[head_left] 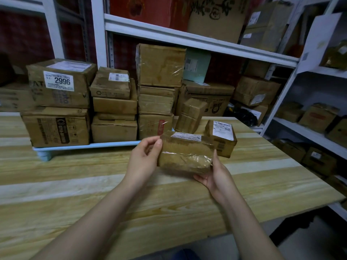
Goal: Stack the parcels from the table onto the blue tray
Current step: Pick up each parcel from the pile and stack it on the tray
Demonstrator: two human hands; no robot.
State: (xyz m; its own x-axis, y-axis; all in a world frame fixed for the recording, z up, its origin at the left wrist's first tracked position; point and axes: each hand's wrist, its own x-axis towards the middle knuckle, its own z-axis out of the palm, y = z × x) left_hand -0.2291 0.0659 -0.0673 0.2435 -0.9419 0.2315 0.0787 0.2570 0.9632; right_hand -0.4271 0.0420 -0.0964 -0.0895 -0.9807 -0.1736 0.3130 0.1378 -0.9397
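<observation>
A pale striped wooden table stands in a storeroom, with white shelving full of cardboard boxes behind it and off past the right hand. Both hands hold one brown held parcel just above the tabletop. The left hand pinches its left end between thumb and curled fingers. The right hand cups its right end, fingers underneath and thumb up the side. Clear tape wraps this parcel, and the print on the white shipping label on its top is too small to read.

Beyond the left hand lies the blue tray, loaded with stacks of brown boxes; its right end is hidden behind the hand and the parcel. The top-left box carries a white sticker reading "2996", with "3-2" beside it. The box under it has sideways black printing that I cannot make out.

Just beyond the right hand a labelled parcel rests on the table, its barcode label illegible. Behind the held parcel an upright parcel wrapped in tape stands on the table, its base hidden
</observation>
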